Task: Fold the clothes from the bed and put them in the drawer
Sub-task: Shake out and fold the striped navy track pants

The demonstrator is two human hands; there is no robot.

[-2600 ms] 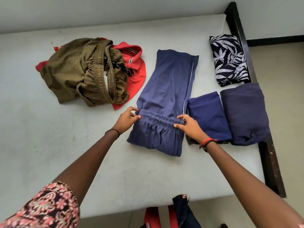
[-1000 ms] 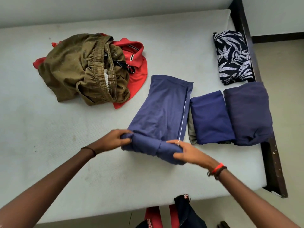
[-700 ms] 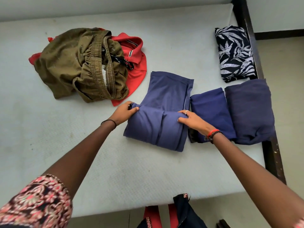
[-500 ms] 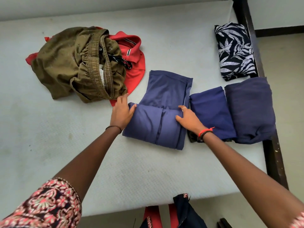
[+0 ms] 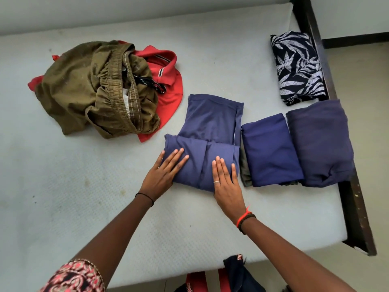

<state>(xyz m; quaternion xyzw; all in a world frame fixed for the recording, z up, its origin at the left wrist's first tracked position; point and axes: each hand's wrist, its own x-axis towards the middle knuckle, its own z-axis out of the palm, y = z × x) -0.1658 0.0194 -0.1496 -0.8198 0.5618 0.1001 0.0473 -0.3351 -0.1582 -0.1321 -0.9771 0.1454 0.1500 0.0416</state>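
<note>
Blue trousers (image 5: 212,121) lie partly folded in the middle of the bed (image 5: 105,207), the near end doubled over into a thick fold. My left hand (image 5: 163,174) presses flat on the fold's left side, fingers spread. My right hand (image 5: 226,183) lies flat on its right side. Neither hand grips the cloth. An unfolded olive garment (image 5: 92,87) is heaped on a red polo shirt (image 5: 168,81) at the far left. No drawer is in view.
Folded clothes sit to the right: a dark blue piece (image 5: 270,150), a navy piece (image 5: 322,142) and a leaf-print piece (image 5: 299,68). The dark wooden bed frame (image 5: 353,197) runs along the right edge. Dark and red fabric (image 5: 233,275) lies below the bed's near edge.
The trousers' near end was rolled away from me into a shorter bundle. My hands let go of the fold's edges and now press flat on top of it.
</note>
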